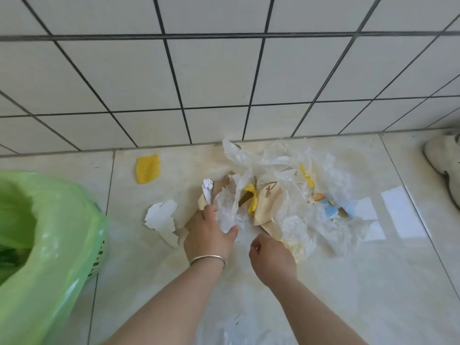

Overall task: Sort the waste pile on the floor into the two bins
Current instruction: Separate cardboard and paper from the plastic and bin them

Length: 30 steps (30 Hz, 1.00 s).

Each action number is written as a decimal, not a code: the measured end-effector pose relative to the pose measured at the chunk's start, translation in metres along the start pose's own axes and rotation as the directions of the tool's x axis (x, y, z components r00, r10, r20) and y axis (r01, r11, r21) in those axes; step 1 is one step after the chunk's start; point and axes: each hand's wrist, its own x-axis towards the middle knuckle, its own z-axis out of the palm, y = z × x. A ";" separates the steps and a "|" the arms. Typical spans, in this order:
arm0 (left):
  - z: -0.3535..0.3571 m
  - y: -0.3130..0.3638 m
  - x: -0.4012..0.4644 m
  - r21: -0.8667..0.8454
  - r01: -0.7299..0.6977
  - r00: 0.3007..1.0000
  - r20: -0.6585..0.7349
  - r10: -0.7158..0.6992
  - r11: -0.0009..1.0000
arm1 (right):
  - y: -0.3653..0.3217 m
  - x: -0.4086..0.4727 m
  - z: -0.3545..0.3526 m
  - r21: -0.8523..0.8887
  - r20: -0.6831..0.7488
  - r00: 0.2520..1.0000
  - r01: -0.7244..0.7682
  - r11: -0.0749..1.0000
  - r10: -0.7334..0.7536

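A waste pile (pixel 278 195) lies on the floor by the wall: clear plastic film, brown paper, yellow scraps, a blue-and-white wrapper. My left hand (pixel 209 232), with a bangle on the wrist, grips a crumpled piece of clear plastic film (pixel 227 210) at the pile's left edge, fingers and thumb curled round it. My right hand (pixel 268 255) is at the pile's near edge with fingers curled; it touches yellowish plastic (pixel 296 245), and whether it holds it is hidden. A bin lined with a green bag (pixel 49 240) stands at the left. No second bin shows.
White crumpled paper (pixel 161 219) lies left of the pile. A yellow foam net (pixel 147 168) sits nearer the tiled wall (pixel 224 83). A white shoe (pixel 445 163) is at the right edge. More clear plastic (pixel 239 329) lies between my forearms.
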 end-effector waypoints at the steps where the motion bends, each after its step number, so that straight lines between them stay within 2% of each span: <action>1: 0.003 0.004 0.001 0.063 0.020 1.000 0.012 -0.021 0.998 | 0.002 0.002 0.000 0.010 0.002 1.000 -0.009 1.000 0.009; 4: 0.010 0.007 0.003 0.225 -0.009 0.999 0.033 0.002 0.974 | 0.007 0.006 0.003 0.004 0.032 0.999 -0.024 1.000 0.024; 6: 0.011 0.003 0.006 0.219 -0.020 1.000 0.010 0.018 0.976 | 0.010 0.007 0.005 -0.009 0.042 0.999 -0.025 1.000 0.026; 12: 0.003 -0.006 0.013 0.011 -0.012 0.998 -0.056 0.012 1.000 | 0.009 0.008 0.006 0.021 0.035 0.999 -0.030 0.999 0.029; 14: -0.004 -0.009 0.017 -0.100 0.024 0.995 -0.094 -0.034 0.995 | 0.005 0.006 0.005 0.032 0.020 1.000 -0.020 0.999 0.019; 17: -0.015 -0.009 0.026 -0.394 0.103 0.977 -0.132 -0.167 0.913 | -0.002 0.006 0.004 0.039 -0.007 1.000 -0.010 0.999 0.010; 21: -0.025 -0.016 0.044 -0.587 0.159 0.948 -0.134 -0.289 0.794 | -0.010 0.007 0.003 0.074 -0.025 1.000 0.017 0.997 -0.015; 23: -0.025 -0.024 0.051 -0.655 0.190 0.937 -0.103 -0.335 0.732 | -0.015 0.010 0.001 0.106 -0.050 0.998 0.035 0.994 -0.030; 26: -0.023 -0.032 0.056 -0.699 0.187 0.909 -0.145 -0.392 0.691 | -0.028 0.016 0.002 0.143 -0.140 0.988 0.091 0.985 -0.071; 28: -0.022 -0.033 0.054 -0.672 0.205 0.890 -0.174 -0.421 0.712 | -0.040 0.023 0.005 0.146 -0.213 0.968 0.165 0.975 -0.132; 30: -0.016 -0.035 0.052 -0.621 0.254 0.895 -0.141 -0.424 0.742 | -0.052 0.030 0.010 0.139 -0.263 0.944 0.243 0.960 -0.201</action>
